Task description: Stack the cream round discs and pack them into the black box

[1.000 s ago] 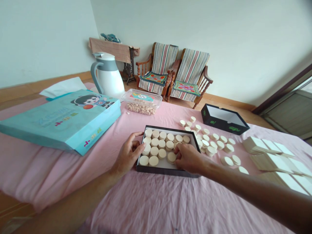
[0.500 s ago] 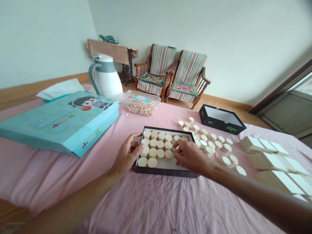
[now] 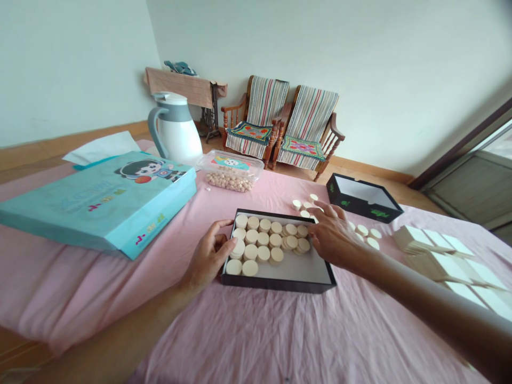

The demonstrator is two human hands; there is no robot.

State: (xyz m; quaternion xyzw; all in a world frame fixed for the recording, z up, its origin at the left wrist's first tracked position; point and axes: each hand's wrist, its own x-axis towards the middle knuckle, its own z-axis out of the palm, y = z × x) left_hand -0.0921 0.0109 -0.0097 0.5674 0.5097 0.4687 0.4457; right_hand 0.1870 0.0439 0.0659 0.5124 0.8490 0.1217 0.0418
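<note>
A shallow black box (image 3: 276,288) with a pale inside lies on the table. Stacks of round wooden discs (image 3: 263,239) fill its left and upper parts in rows. My left hand (image 3: 214,248) grips the box's left side, thumb over the rim near the discs. Over the box's right edge is my right hand (image 3: 332,234), its fingers stretched apart toward loose wooden discs (image 3: 307,205) on the cloth. I see nothing held in it. The hand and forearm hide part of the loose discs.
Stacks of flat wooden pieces (image 3: 424,238) stand at right, with a black box lid or tray (image 3: 360,205) behind. A blue carton (image 3: 96,197) sits left, a white jug (image 3: 178,130) and a clear plastic container (image 3: 230,178) of small tan pieces at the back.
My right hand has moved from inside the box up and right to the loose discs, its fingers spreading. Discs show where it was. My left hand keeps its hold.
</note>
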